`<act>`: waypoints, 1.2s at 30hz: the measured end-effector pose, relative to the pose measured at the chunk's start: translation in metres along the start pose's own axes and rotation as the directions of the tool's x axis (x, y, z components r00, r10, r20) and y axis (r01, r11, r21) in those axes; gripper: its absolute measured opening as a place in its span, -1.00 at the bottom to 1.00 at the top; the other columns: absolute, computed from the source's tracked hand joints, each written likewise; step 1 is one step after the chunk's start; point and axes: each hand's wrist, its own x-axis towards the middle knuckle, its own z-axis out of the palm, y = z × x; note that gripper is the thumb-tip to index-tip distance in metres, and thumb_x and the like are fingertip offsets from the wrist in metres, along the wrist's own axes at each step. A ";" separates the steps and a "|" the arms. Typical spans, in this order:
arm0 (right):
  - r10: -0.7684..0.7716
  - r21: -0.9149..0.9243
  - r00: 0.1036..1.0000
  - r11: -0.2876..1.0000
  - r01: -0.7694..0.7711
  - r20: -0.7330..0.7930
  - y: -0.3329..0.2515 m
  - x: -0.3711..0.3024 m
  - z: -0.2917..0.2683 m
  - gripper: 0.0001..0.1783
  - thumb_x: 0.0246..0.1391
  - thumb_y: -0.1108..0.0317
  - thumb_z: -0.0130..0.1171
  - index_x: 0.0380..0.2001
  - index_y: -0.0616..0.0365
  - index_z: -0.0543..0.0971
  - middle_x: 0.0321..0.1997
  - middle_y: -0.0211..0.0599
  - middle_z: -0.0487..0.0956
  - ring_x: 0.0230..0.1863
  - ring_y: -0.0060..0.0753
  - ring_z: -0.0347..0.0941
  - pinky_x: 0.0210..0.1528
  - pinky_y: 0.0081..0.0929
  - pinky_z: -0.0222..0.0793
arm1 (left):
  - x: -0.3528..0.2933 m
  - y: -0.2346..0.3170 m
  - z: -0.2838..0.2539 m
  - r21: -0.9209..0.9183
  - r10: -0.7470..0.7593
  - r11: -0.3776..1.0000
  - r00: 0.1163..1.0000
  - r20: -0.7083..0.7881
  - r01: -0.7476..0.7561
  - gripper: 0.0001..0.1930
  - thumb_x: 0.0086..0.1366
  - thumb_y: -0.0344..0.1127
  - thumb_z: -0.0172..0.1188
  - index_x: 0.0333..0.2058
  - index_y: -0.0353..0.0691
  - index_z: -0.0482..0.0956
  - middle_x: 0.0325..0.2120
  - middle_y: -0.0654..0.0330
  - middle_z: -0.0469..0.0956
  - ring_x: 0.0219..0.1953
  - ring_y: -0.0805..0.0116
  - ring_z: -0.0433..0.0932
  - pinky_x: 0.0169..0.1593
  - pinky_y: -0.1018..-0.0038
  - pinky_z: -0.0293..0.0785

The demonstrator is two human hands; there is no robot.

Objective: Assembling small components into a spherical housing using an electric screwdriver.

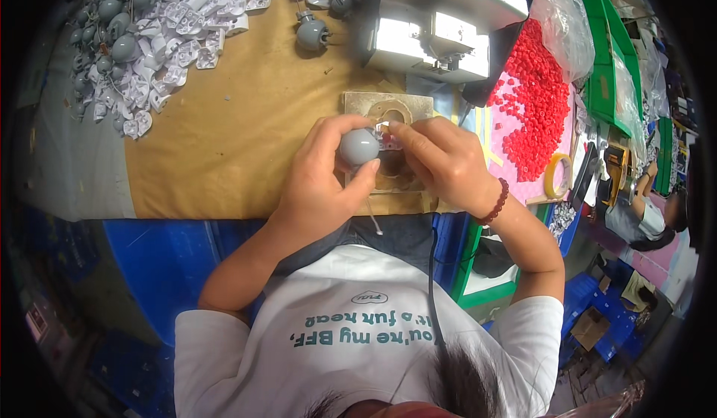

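Observation:
My left hand (323, 170) is closed round a smooth grey plastic ball (359, 147), thumb and index finger on its sides. From below the ball hangs a thin pale cord (373, 216) with a small white end. Against the ball's right side is a small white plastic part (388, 140) with a bit of red on it. My right hand (448, 160) is pinched at this part; whatever its fingertips grip is too small and hidden to name. Both hands are over a square block (354, 106) with rounded hollows, partly covered by my fingers.
Beyond the block stands a white and black machine (433, 44). A heap of white plastic parts (196, 37) and grey balls (123, 47) lies far left; another grey ball (311, 34) is nearer. Rightward are red pieces (530, 97), a yellow tape roll (557, 175) and a green bin (597, 82).

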 end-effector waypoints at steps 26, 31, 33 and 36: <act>-0.175 -0.246 0.943 0.937 0.248 0.285 -0.015 0.006 -0.010 -0.70 -0.16 0.38 0.18 -0.28 0.25 0.60 -0.32 -0.32 0.43 -0.28 -0.37 0.43 -0.40 -0.51 0.45 | 0.022 -0.012 0.002 0.504 0.423 0.755 0.899 0.113 -0.419 -0.64 0.01 -0.57 0.33 -0.18 -0.21 0.49 -0.08 0.09 0.41 -0.03 0.01 0.38 0.00 0.22 0.40; -0.205 -0.209 0.938 0.941 0.268 0.280 -0.012 0.001 -0.006 -0.73 -0.19 0.37 0.18 -0.35 0.26 0.61 -0.27 -0.30 0.45 -0.26 -0.33 0.42 -0.32 -0.47 0.44 | 0.018 -0.018 0.007 0.643 0.491 0.620 0.861 0.128 -0.449 -0.62 0.04 -0.61 0.27 -0.13 -0.18 0.54 -0.04 0.05 0.43 -0.02 -0.05 0.43 0.01 0.19 0.45; -0.106 -0.149 0.972 0.979 0.139 0.211 -0.016 -0.005 0.001 -0.71 -0.20 0.36 0.18 -0.34 0.28 0.62 -0.26 -0.30 0.45 -0.25 -0.30 0.42 -0.25 -0.44 0.44 | 0.013 -0.017 0.011 0.736 0.503 0.523 0.853 0.140 -0.430 -0.60 0.05 -0.59 0.25 -0.09 -0.13 0.57 0.02 0.06 0.43 0.04 -0.03 0.44 0.03 0.19 0.46; -0.178 -0.135 0.969 0.970 0.202 0.174 -0.010 -0.009 -0.005 -0.65 -0.16 0.37 0.20 -0.24 0.31 0.62 -0.26 -0.29 0.44 -0.25 -0.25 0.42 -0.18 -0.37 0.43 | 0.005 -0.024 0.016 0.826 0.541 0.392 0.828 0.150 -0.406 -0.57 0.06 -0.56 0.24 -0.05 -0.08 0.61 0.09 0.06 0.42 0.11 0.01 0.43 0.04 0.19 0.47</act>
